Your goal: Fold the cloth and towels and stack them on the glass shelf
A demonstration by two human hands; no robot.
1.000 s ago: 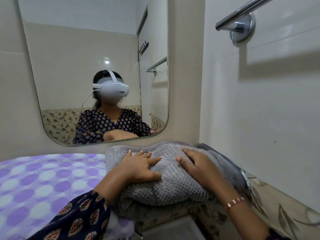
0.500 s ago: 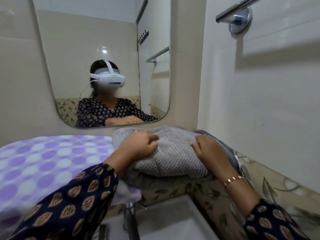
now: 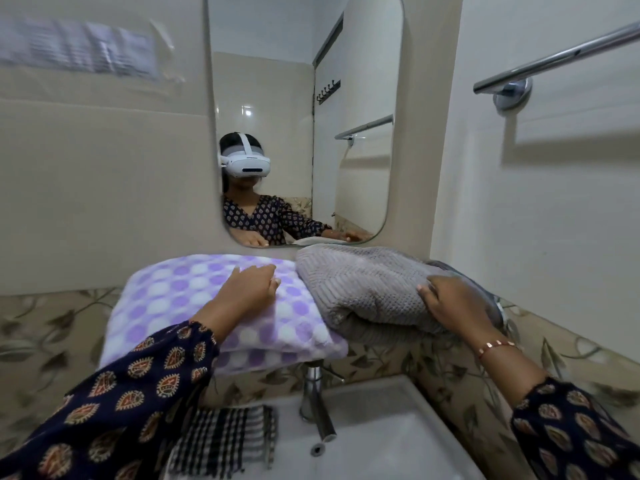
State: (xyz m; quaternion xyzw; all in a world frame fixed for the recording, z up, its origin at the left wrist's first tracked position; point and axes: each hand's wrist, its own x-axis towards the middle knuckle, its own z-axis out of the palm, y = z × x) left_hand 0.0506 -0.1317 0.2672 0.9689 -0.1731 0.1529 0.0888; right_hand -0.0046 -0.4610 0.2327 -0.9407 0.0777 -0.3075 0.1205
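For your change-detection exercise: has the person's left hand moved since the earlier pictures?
Yes. The left hand has left the grey towel and now lies on the purple spotted towel beside it, to its left.

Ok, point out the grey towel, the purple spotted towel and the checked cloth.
grey towel (image 3: 367, 285): head view, ribbed top face.
purple spotted towel (image 3: 173, 292): head view, top face left of the hand.
checked cloth (image 3: 225, 434): head view, middle, on the sink's edge.

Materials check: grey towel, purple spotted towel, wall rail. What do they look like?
Grey towel: thick woven cotton terry, probably, matte, with ribbed chevron texture.
Purple spotted towel: soft fleece or plush, judging by its fuzzy nap; the exact fibre is unclear.
Wall rail: polished metal, likely chrome or stainless steel, given its mirror-like highlights.
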